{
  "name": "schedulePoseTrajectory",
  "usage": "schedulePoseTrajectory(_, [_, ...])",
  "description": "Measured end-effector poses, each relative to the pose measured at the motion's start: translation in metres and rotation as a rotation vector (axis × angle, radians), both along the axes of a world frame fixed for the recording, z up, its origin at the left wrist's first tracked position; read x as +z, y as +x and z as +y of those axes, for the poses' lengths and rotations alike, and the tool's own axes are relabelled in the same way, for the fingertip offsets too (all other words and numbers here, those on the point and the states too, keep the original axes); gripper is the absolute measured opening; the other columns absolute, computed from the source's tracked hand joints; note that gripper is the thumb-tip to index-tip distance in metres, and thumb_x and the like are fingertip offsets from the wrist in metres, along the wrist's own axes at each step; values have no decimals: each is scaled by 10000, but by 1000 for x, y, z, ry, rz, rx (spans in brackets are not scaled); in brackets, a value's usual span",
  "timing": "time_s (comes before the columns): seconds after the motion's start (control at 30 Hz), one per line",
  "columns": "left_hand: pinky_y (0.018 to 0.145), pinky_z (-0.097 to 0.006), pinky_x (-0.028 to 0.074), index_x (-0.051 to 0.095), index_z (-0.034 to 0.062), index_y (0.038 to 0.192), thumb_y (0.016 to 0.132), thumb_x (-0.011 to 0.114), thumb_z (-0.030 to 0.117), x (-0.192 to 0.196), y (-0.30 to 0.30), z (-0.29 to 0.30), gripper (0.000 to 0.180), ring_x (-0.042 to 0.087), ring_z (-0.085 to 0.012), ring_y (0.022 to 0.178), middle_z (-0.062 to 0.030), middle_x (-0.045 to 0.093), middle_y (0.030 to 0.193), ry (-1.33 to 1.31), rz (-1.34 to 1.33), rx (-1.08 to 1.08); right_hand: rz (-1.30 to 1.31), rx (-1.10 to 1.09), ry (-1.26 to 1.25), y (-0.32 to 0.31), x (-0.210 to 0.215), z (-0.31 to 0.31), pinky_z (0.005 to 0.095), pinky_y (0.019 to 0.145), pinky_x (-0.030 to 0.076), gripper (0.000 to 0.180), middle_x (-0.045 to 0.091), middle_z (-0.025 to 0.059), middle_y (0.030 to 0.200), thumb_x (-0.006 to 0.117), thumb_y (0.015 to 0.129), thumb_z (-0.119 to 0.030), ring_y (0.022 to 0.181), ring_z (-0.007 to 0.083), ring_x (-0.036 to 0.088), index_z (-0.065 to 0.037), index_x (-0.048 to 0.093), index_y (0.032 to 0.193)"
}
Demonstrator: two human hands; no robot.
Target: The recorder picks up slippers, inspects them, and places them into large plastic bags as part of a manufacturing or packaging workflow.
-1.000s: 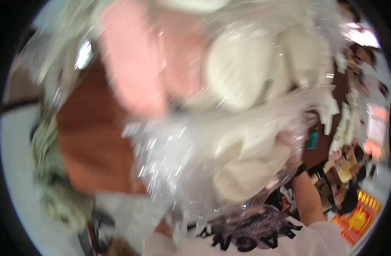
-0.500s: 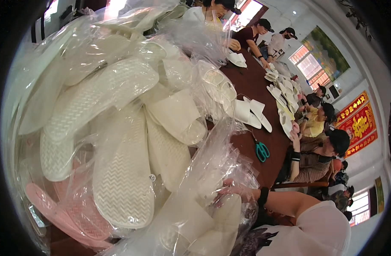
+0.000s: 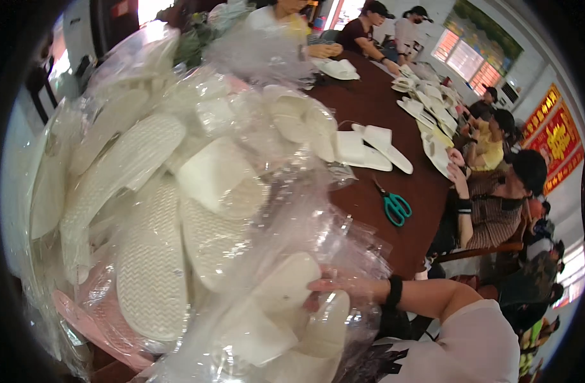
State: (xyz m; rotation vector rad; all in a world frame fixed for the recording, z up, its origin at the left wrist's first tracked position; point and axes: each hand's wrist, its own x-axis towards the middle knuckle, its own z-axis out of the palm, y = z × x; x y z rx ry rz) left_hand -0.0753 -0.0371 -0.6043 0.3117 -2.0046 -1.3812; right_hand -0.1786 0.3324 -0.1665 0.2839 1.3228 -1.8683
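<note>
A large clear plastic bag [image 3: 197, 210] stuffed with white slippers [image 3: 152, 268] is filling the near left of the view, with a pink slipper [image 3: 94, 316] pressing against its lower left side. The right hand [image 3: 343, 290] is reaching in from the near right and is grasping the crinkled plastic of the bag at its lower right, fingers curled against a slipper inside; a black band [image 3: 395, 292] is sitting on the wrist. The left hand is not showing, so its state cannot be told. Beyond the bag, a dark brown table [image 3: 375, 108] is stretching far and to the right. A loose pair of white slippers [image 3: 369, 147] is lying on it just past the bag, and teal-handled scissors [image 3: 395, 205] are lying near them on the right. More slippers are lining the far right edge, where other people [image 3: 497, 198] are sitting
</note>
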Motion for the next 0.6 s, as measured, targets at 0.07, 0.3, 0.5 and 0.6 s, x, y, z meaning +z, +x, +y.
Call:
schedulePoseTrajectory(0.07, [758,-319,490,643,30,1137,1015,469,199,9,3,-12,271,610,-182,886,-81,650,996,16,9,-7,63,3,-62,0,9,-9,293,836,531,465,626,54,1152,638,956,-268,944,125,629,-23,496,1325])
schedulePoseTrajectory(0.3, [732,-297,489,661,17,1096,1020,481,203,79,222,-84,270,611,-170,876,-79,654,955,20,-87,250,438,324,-55,-22,-22,9,303,845,542,400,662,81,1058,642,946,-275,926,146,659,-32,533,1245])
schedulePoseTrajectory(0.5, [630,-256,364,579,17,963,1040,462,211,390,289,-6,240,412,-88,707,18,454,775,25,-173,515,686,5,-163,-10,-27,22,320,723,540,357,682,97,891,558,991,-284,787,165,654,7,558,1198])
schedulePoseTrajectory(0.6, [934,-317,439,626,-40,1085,1017,458,152,491,251,49,264,585,-173,1017,-108,647,1088,-256,-182,533,364,16,-231,-7,-21,-7,330,682,546,349,675,115,896,580,980,-242,787,189,657,-6,524,1232])
